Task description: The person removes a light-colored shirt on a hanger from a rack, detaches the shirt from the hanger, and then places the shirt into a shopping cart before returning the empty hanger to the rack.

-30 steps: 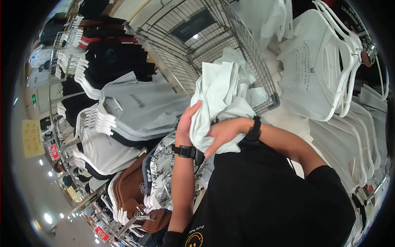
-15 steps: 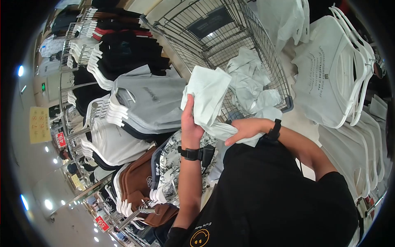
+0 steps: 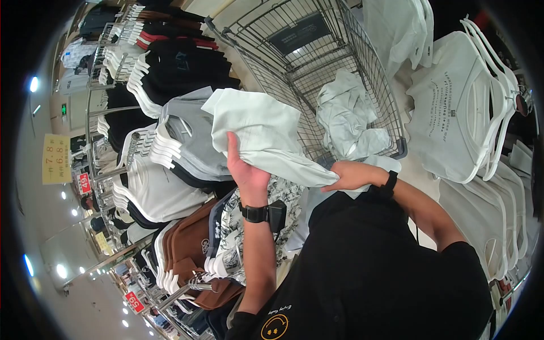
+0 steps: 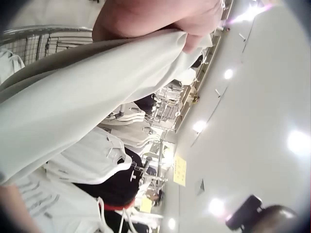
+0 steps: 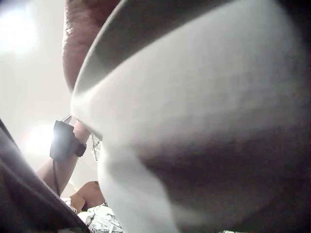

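Observation:
A pale, nearly white garment (image 3: pixel 258 122) stretches between both hands in the head view, its left part spread out flat and its right part gathered into folds. My left hand (image 3: pixel 249 174) grips it at the left with the thumb up against the cloth; the other fingers are hidden beneath. At the bunched right end, my right hand (image 3: pixel 351 175) pinches the fabric. Long folds of cloth (image 4: pixel 87 92) run from the hand (image 4: pixel 150 19) in the left wrist view. Close cloth (image 5: pixel 204 82) covers most of the right wrist view.
A wire shopping cart (image 3: pixel 294 71) stands ahead, with crumpled pale clothes (image 3: pixel 345 113) inside. Racks of hanging shirts (image 3: pixel 161 190) line the left side. White shirts on hangers (image 3: pixel 453 102) hang at the right. A yellow price sign (image 3: pixel 56 158) is at far left.
The garment went from a bundle over the cart to being drawn out leftward. My left hand moved left and my right hand slightly right, widening the gap; clothes in the cart came into view.

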`<action>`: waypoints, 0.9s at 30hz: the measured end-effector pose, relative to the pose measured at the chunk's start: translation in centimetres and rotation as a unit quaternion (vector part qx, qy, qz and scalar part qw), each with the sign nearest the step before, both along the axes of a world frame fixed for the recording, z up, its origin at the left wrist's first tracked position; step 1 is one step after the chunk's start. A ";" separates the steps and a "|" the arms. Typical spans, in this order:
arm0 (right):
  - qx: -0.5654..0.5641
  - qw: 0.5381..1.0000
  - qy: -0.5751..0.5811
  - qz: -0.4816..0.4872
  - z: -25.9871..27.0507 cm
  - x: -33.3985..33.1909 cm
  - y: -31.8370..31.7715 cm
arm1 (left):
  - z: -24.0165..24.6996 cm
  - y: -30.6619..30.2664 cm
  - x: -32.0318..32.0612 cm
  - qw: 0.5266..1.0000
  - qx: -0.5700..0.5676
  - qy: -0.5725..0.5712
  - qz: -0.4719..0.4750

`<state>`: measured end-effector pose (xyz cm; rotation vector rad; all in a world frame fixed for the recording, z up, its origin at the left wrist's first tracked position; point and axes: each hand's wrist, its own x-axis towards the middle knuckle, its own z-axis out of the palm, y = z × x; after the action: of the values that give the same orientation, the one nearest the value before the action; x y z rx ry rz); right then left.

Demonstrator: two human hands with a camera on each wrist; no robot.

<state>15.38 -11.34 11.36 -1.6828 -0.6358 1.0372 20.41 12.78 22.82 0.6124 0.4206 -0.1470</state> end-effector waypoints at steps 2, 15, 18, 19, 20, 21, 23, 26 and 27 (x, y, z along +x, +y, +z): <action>0.011 1.000 -0.012 0.015 -0.1 0.0 0.0 | 1.1 -0.4 -0.2 1.000 -0.001 -0.013 0.006; 0.007 0.997 0.000 0.076 -0.4 -0.5 1.5 | 1.4 -0.3 -2.3 0.978 0.204 -0.036 -0.006; -0.013 0.998 -0.023 0.053 -1.6 -0.4 1.5 | 2.7 -1.2 -3.5 0.972 0.219 -0.044 -0.078; 0.012 0.999 -0.012 0.041 -1.8 -0.2 1.4 | 2.6 -1.4 -3.6 0.972 0.218 -0.043 -0.076; 0.037 0.999 -0.001 0.027 -2.0 0.0 1.4 | 2.4 -1.6 -3.8 0.965 0.240 -0.048 -0.092; 0.034 0.999 0.000 0.029 -2.1 0.1 1.3 | 2.2 -1.9 -4.0 0.957 0.262 -0.053 -0.108; 0.106 0.994 0.027 -0.013 -0.6 0.7 1.1 | 2.1 -2.9 -4.2 0.965 0.233 -0.050 -0.107; 0.103 0.993 0.056 -0.025 1.5 1.5 0.6 | 1.7 -4.6 -4.8 0.836 0.518 -0.077 -0.162; 0.102 0.993 0.034 -0.046 2.3 1.7 0.4 | 1.4 -5.1 -5.1 0.838 0.516 -0.075 -0.161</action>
<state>17.13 -10.93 13.65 -1.4795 -0.5933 0.9266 15.31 7.66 24.22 1.7601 0.2086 -0.1854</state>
